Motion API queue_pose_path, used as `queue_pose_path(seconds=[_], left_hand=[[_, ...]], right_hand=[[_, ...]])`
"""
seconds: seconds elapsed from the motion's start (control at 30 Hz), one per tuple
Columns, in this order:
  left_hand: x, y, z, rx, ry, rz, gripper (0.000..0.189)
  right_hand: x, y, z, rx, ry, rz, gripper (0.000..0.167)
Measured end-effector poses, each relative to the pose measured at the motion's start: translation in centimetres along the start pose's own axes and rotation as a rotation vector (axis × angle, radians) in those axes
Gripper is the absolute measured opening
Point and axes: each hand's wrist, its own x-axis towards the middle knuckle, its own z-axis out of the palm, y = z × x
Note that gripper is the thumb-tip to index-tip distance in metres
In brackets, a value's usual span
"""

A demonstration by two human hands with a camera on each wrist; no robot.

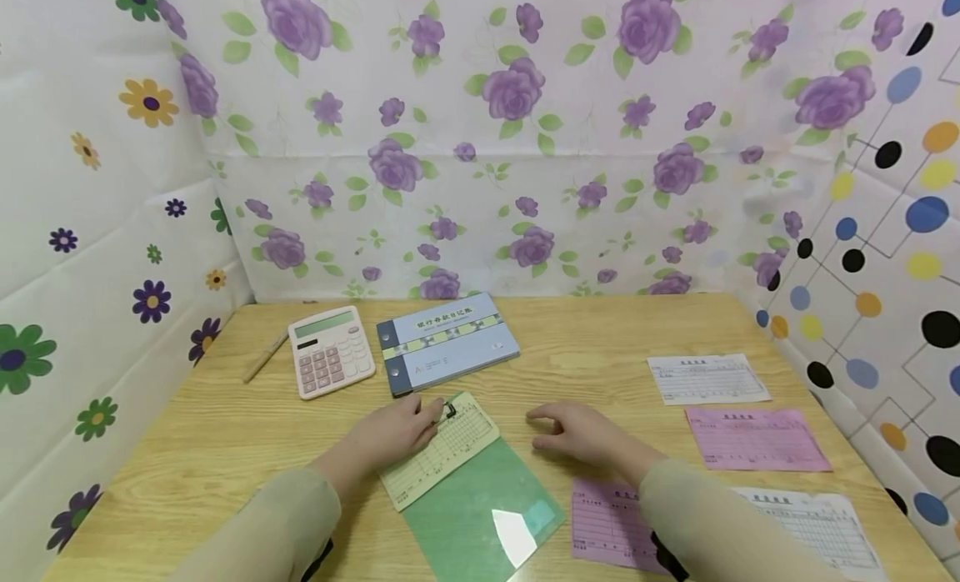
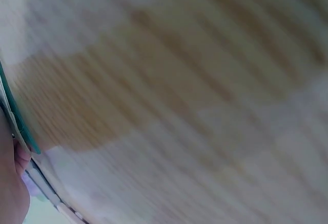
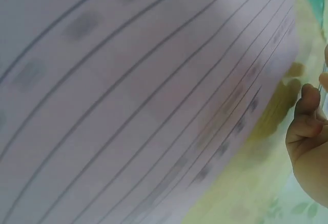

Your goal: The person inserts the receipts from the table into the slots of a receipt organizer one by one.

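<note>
A yellow printed slip lies over the upper part of a glossy green writing board, with a black clip at their upper edge. My left hand grips that edge beside the clip, thumb on top. In the left wrist view, part of the left hand shows at the board's thin green edge; its fingers are mostly hidden. To the right of the board, my right hand hovers with loosely bent fingers and holds nothing. The right wrist view shows the same hand at its right side.
Behind my left hand lie a blue account book, a pink-white calculator and a pen. At right are a white form, a pink form, another white form and a purple form under my right forearm.
</note>
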Motion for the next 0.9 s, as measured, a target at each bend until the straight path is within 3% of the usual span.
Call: queue_pose_path(seconds=[0.53, 0.9], left_hand=[[0.1, 0.0, 0.2, 0.017, 0.036, 0.023, 0.045], [0.0, 0.1, 0.1, 0.021, 0.028, 0.003, 0.046]], right_hand=[[-5.2, 4.9, -3.8, -0.089, -0.005, 0.011, 0.049], [-9.1, 7.0, -4.8, -0.101, -0.121, 0.031, 0.068]])
